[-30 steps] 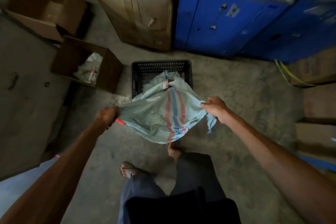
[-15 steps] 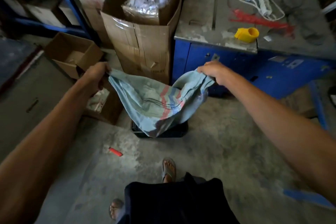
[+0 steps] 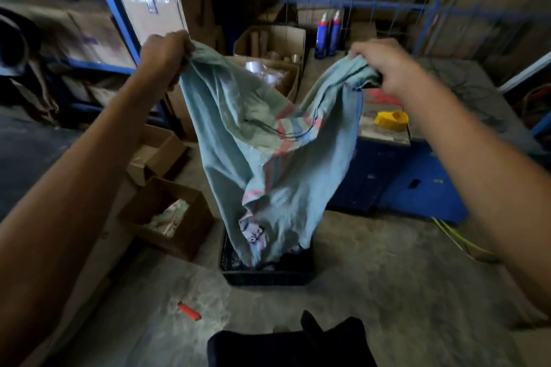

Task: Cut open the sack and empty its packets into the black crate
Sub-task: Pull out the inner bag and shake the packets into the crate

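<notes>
A pale blue-green woven sack with red and blue stripes hangs upside down over the black crate on the floor. My left hand grips one upper corner and my right hand grips the other, both raised high. The sack's lower end dips into the crate, where a printed packet shows at its mouth. Pale packets lie inside the crate, mostly hidden by the sack.
A red cutter lies on the concrete floor near my feet. Open cardboard boxes stand left of the crate. A blue cabinet with a yellow tape holder is on the right. Blue shelving and cartons fill the back.
Both hands have lifted the sack from low over the crate to high above it, so it now hangs lengthwise. The view has tilted up.
</notes>
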